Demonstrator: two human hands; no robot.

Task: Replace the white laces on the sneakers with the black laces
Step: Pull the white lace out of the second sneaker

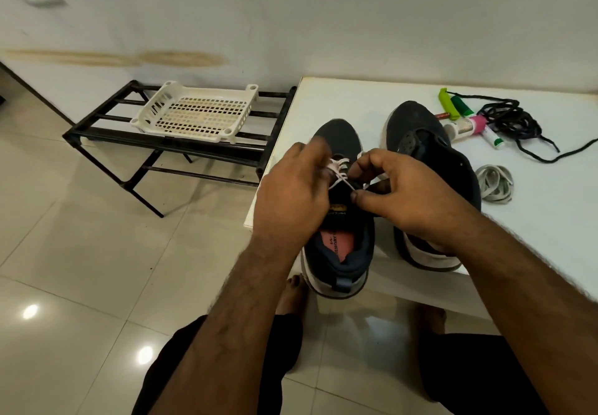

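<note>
Two dark sneakers stand on a white table. The left sneaker has a white lace threaded through its eyelets. My left hand grips the lace on the left side, fingers curled over the eyelets. My right hand pinches the lace between thumb and forefinger above the tongue. The right sneaker has no lace and lies partly under my right hand. A loose white lace lies coiled to its right. Black laces lie tangled at the table's far right.
Small tubes and bottles lie beside the black laces. A black metal rack with a white plastic basket stands left of the table, against the wall. My bare feet rest on the tiled floor under the table edge.
</note>
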